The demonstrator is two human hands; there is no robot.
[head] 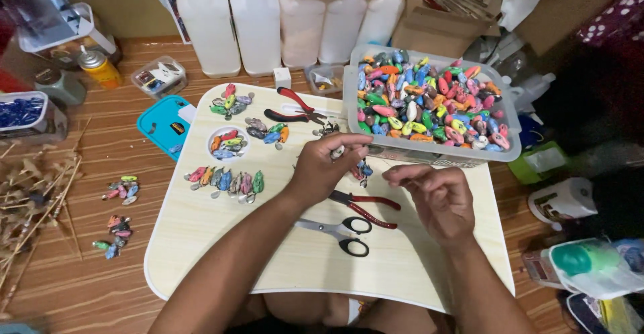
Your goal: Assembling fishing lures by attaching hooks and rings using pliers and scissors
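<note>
**Two hands, one bead, hundreds more waiting**

The left hand (327, 166) pinches a small pale oval bead (337, 151) between thumb and fingertips, fingers curled tight around it, above the middle of a pale wooden lap table with rounded corners (221, 253). The right hand (435, 196) hovers just to its right, fingers loosely bent and half open; whether it holds anything fine cannot be told.

Directly beneath the hands lie one pair of red-handled pliers (365, 206) and, nearer, one pair of black-handled scissors (339, 230). A second pair of red-and-black pliers (295, 109) rests at the far side of the table.

To the left, five clusters of multicoloured oval beads sit on the table, one of them in a round recess (227, 143); the near row (225, 181) counts roughly eight. Three more small clusters (121, 190) lie on the wooden floor at left.

At far right, one clear plastic tub (429, 153) brims with beads too many to count. Four white plastic jugs (255, 19) line the far edge, with one teal box lid (161, 123) left of the table.
</note>
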